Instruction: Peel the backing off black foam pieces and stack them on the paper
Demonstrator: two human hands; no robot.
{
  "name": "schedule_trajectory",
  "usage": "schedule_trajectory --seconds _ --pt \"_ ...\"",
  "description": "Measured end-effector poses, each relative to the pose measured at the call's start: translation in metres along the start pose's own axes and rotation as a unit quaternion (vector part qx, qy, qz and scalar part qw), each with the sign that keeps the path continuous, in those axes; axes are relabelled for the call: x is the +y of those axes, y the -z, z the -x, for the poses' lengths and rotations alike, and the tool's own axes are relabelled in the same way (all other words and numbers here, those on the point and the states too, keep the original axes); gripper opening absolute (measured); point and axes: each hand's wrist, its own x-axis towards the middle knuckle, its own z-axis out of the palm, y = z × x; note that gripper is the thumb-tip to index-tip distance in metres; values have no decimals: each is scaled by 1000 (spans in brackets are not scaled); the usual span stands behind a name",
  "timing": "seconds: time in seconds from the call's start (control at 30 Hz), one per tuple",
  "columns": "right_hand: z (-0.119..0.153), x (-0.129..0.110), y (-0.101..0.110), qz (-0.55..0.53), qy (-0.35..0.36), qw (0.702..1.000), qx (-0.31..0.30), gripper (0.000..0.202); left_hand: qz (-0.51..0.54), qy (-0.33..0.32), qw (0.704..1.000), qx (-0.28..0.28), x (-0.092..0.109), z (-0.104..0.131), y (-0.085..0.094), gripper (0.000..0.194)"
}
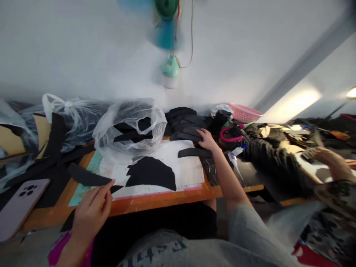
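Observation:
My left hand is closed at the front left edge of the table, its fingertips pinching one end of a black curved strip. Beyond the table's middle, my right hand has its fingers closed on the right end of a similar black curved piece, at the front of an overlapping pile. Another curved strip lies alone just in front of that pile. Between my hands, a fan of overlapping black pieces rests on a white sheet.
A clear plastic bag with black pieces stands behind the sheet. At the left lies a phone. On the right are a glue bottle, a pink basket and a long row of black pieces; a co-worker's hand is beyond.

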Motion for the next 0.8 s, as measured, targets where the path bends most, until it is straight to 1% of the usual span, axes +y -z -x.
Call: schedule_trajectory --seconds 0.1,0.2,0.27,0.33,0.4,0.5,0.57,0.67,0.73,0.8 --pt "32 -4 -15 -19 -4 1000 15 55 5 -6 1000 3 1 -2 -1 47" --pt "59 -7 -34 -39 -9 999 -8 50 17 -12 1000 -2 3 -3 -9 48" --pt "70 -7 -41 -58 0 998 -17 45 28 -9 1000 -10 5 -2 -14 47" --pt "73 -6 -40 -78 24 997 -17 38 38 -6 999 -19 7 -2 -17 46" --pt "68 -4 -32 -95 47 994 -11 35 47 -6 999 -24 10 -2 -18 46" --pt "45 -6 -17 -106 54 993 5 40 54 -3 998 -33 11 -2 -18 46" --pt "24 -10 -10 -103 34 994 16 52 56 2 998 -35 11 -2 -18 45" --pt "-1 -20 -8 -95 -14 995 22 76 53 9 998 -29 10 0 -16 45" --pt "-8 -30 -7 -100 -37 994 24 80 51 16 998 -28 10 2 -14 45" --pt "-8 -46 -3 -114 -42 992 37 81 64 28 997 -33 14 2 -11 45"
